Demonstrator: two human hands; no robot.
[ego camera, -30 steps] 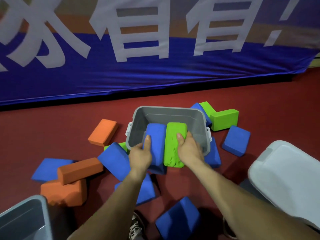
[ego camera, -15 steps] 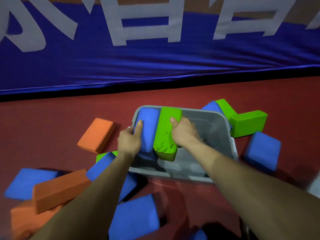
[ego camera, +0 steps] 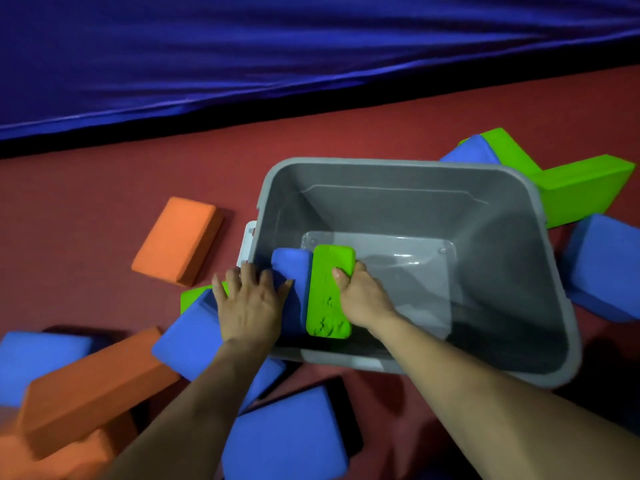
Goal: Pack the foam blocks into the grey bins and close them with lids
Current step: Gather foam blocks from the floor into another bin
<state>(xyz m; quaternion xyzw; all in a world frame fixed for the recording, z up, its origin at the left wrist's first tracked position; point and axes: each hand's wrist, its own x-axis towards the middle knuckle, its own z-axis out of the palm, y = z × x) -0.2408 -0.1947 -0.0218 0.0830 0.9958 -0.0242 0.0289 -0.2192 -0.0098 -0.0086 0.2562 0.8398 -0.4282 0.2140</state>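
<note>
L hand flat w/ spread fingers on blue block; R hand grips green block.

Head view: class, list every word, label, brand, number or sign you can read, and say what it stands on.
None can be read. The blue banner, the grey bin and the foam blocks all show plain surfaces with no print.

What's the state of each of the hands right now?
Left hand: open, fingers spread, pressing against the blue block in the grey bin.
Right hand: closed, holding the green block beside it.
</note>
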